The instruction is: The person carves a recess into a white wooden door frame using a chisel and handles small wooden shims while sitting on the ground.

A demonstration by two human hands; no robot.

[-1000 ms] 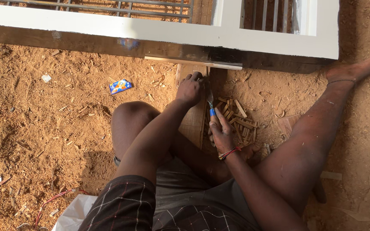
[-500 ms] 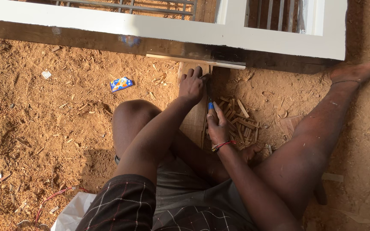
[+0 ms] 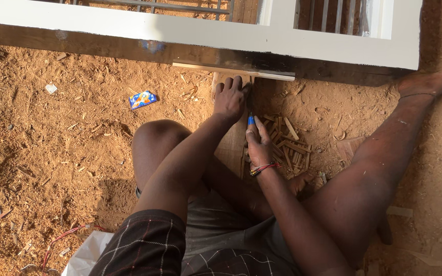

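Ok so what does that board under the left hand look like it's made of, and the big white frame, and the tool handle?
The board under the left hand looks like bare, unfinished wood: tan, matt, with offcuts beside it. The frame looks like wood painted glossy white, its lower edge dark and unpainted. The tool handle in the right hand is blue and smooth, probably plastic; too little shows to be sure.

Under the left hand [image 3: 229, 99] the top of the upright brown wooden plank [image 3: 231, 145] is hidden, the right hand [image 3: 259, 145] covers all but the tip of a blue-handled tool [image 3: 251, 120], whose working end is indistinct.
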